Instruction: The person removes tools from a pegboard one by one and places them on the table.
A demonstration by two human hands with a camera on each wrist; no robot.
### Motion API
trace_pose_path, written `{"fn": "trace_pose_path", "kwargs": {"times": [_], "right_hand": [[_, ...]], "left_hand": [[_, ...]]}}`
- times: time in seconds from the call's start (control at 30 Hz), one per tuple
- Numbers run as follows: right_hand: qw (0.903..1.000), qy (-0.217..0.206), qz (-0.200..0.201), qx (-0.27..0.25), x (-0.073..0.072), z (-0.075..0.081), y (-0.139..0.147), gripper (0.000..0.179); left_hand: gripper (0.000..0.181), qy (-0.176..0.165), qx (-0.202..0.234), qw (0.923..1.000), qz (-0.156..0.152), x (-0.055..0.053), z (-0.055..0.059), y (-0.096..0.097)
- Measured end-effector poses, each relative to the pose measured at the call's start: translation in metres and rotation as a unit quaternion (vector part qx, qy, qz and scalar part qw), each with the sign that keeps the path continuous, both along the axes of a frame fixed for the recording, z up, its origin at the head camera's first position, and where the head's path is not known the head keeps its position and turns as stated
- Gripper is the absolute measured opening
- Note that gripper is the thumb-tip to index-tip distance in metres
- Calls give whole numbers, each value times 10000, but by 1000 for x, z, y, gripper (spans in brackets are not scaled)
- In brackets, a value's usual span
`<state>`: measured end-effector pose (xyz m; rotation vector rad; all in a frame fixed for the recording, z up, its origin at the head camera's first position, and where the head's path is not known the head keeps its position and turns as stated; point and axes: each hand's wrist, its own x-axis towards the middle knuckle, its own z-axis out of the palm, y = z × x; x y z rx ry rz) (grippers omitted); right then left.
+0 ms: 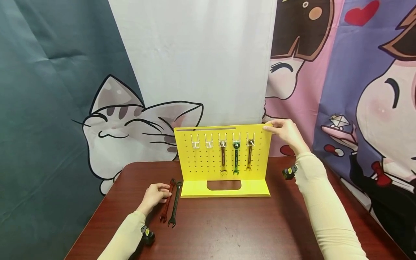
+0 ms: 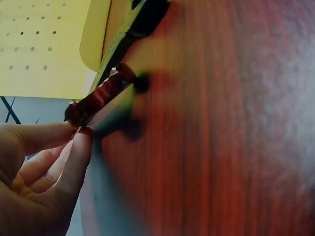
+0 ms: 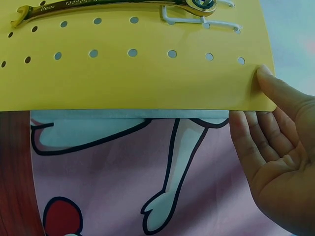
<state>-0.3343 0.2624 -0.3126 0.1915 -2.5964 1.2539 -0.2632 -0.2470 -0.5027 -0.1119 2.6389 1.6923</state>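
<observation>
In the head view my left hand (image 1: 154,198) pinches a red combination wrench (image 1: 167,206) at the table's left. The left wrist view shows thumb and forefinger on the end of that wrench (image 2: 101,96), which is raised off the tabletop. Just right of it lies a black wrench (image 1: 175,206). My right hand (image 1: 287,135) grips the upper right corner of a yellow pegboard (image 1: 201,162), thumb on the front, other fingers behind. Three wrenches hang on the board: a dark reddish one (image 1: 222,156), a green one (image 1: 236,159) and a gold one (image 1: 249,156).
Two more wire hooks, one at the far left (image 1: 195,143) and one beside it (image 1: 209,143), sit on the board. The board's base stands on a reddish-brown wooden table (image 1: 227,227). Behind the table hangs a cartoon-printed curtain (image 1: 201,54).
</observation>
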Motion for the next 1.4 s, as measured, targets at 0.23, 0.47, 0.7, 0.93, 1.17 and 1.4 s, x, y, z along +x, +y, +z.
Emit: {"fn": "trace_pose_path", "kwargs": {"times": [0.23,0.47,0.7,0.93,1.17,1.4], "right_hand": [[10000,-21,16,-15,-1,1,0,51],[10000,38,20,-30,-2,2,1,49],[10000,57,32,12,-3,2,1,48],[10000,83,9,19,-4,0,3,47],[10000,37,20,-16,-3,-1,1,48],[10000,25,47,-27,-2,-1,1,49]], "left_hand": [[30,-95,-117,9999,71,-2,0,2],[29,-8,-321,9995,22,-1,1,5],[28,93,-593,9982,42,0,2,6],[25,283,-960,9950,-45,-1,2,7],[23,231,-970,9950,34,-1,0,7],[22,191,-960,9952,48,0,-2,7]]}}
